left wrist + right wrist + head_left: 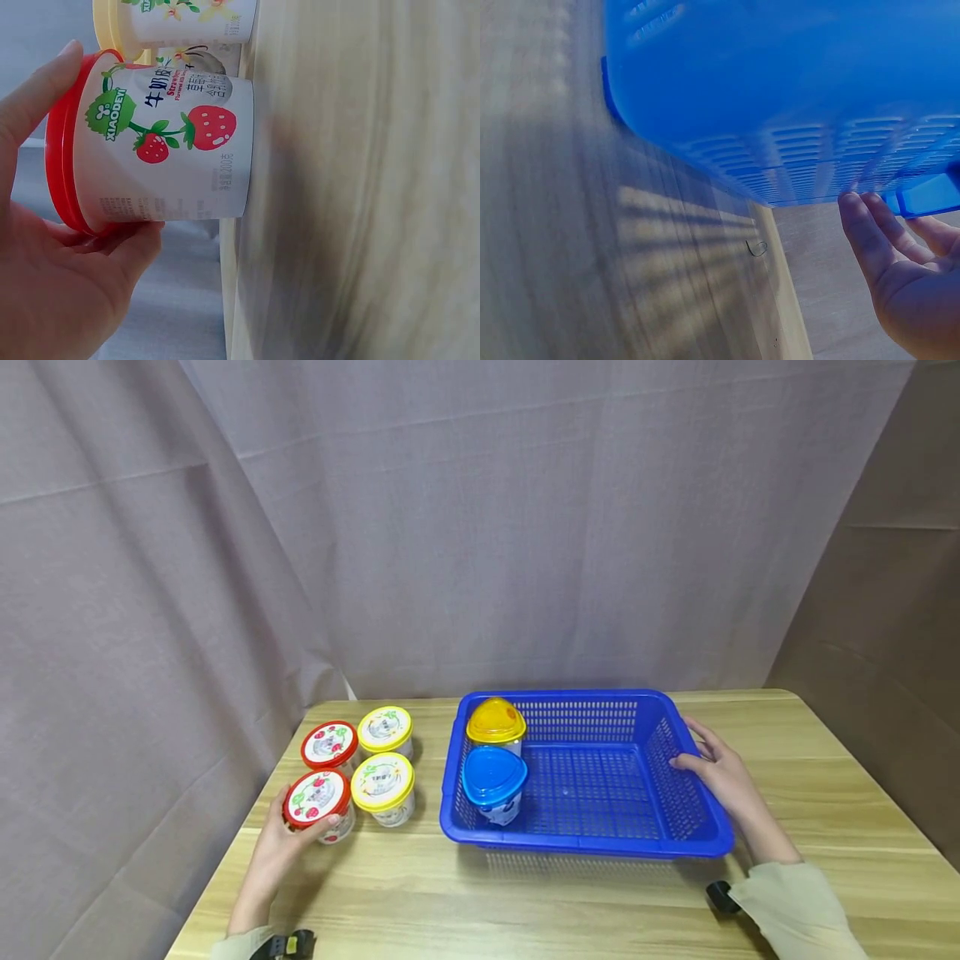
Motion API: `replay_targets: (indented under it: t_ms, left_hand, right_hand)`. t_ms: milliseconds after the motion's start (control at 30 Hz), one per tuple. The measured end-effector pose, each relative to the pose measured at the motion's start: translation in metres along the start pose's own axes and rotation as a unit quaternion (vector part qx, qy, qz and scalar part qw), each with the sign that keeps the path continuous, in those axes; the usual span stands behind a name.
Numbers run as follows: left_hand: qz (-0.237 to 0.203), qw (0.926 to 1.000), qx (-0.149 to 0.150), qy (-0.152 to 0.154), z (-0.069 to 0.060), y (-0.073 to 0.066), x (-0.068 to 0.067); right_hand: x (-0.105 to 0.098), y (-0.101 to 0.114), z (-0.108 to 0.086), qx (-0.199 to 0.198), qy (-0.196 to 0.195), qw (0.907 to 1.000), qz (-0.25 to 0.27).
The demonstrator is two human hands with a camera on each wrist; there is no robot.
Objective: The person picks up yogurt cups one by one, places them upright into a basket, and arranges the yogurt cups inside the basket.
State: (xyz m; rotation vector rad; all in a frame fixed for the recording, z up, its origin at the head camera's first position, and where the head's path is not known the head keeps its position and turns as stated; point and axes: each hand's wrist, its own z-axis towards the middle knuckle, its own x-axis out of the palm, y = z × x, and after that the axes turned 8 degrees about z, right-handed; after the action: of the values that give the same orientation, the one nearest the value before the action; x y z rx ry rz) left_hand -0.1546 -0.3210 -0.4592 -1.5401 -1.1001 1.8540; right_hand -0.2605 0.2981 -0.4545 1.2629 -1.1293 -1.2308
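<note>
My left hand (279, 839) grips a white cup with a red lid (318, 797), its thumb on the near side and fingers round the far left. Strawberries are printed on this cup (165, 146) in the left wrist view, its base at or just above the tabletop. Behind it is a second red-lidded cup (328, 744). Two yellow-lidded cups (383, 782) stand to the right. My right hand (722, 777) holds the right rim of a blue plastic basket (585, 845), thumb over the rim and fingers outside; the fingers (866, 232) touch the wall in the right wrist view.
Inside the basket, at its left end, are a yellow-lidded container (496, 722) and a blue-lidded one (495, 777). The wooden table (420, 893) reaches to a grey curtain (480, 527) behind. Brown cloth (892, 635) hangs along the right side.
</note>
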Motion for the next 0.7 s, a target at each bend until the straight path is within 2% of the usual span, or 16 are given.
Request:
replay_targets:
  t_ms: [167, 300, 567, 700]
  left_hand:
    - [0.010, 0.9999, -0.009, -0.004, -0.004, -0.002, -0.003]
    - [0.022, 0.9996, -0.005, -0.016, -0.006, -0.003, -0.008]
    - [0.065, 0.9971, 0.002, -0.040, -0.008, -0.013, -0.028]
    - [0.077, 0.9953, 0.016, -0.056, -0.007, -0.022, -0.040]
  right_hand:
    - [0.001, 0.002, -0.001, 0.000, -0.003, 1.0000, -0.007]
    - [0.002, 0.002, -0.001, -0.001, -0.002, 1.0000, -0.006]
    - [0.001, 0.002, -0.001, -0.002, -0.003, 1.0000, -0.007]
    - [0.000, 0.001, -0.001, -0.003, -0.002, 0.9999, -0.010]
